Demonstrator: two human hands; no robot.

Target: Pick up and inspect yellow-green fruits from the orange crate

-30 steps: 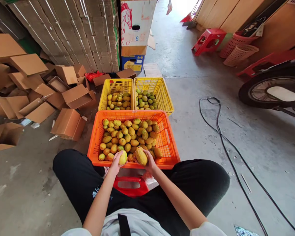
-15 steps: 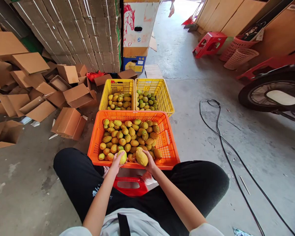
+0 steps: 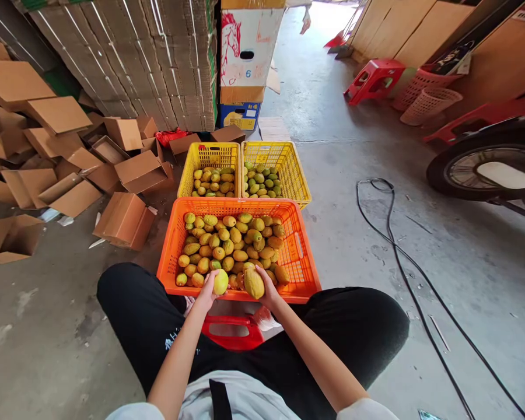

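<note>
My left hand [image 3: 207, 293] is closed around a smooth, bright yellow-green oval fruit [image 3: 221, 282]. In my right hand [image 3: 269, 291] is a larger, rougher yellow-brown oval fruit [image 3: 254, 284]; my fingers curl behind it and are partly hidden. Both fruits are held side by side, a little apart, over the near rim of an orange plastic crate [image 3: 304, 271]. Inside that crate lies a heap of yellow, green and brownish oval fruits [image 3: 227, 247], filling the left and middle more than the right end. The exact kind of fruit cannot be made out.
Beyond the orange crate stand a left yellow crate [image 3: 186, 170] and a right yellow crate [image 3: 301, 175], both holding similar fruits. Cardboard boxes [image 3: 129, 219] lie scattered at left. A red stool part [image 3: 234, 341] sits between my legs. A black cable [image 3: 402, 251] and motorcycle wheel [image 3: 468, 169] are at right.
The view has shifted very slightly. Both hands keep hold of their fruits in nearly the same place; the right fruit is turned a little more upright.
</note>
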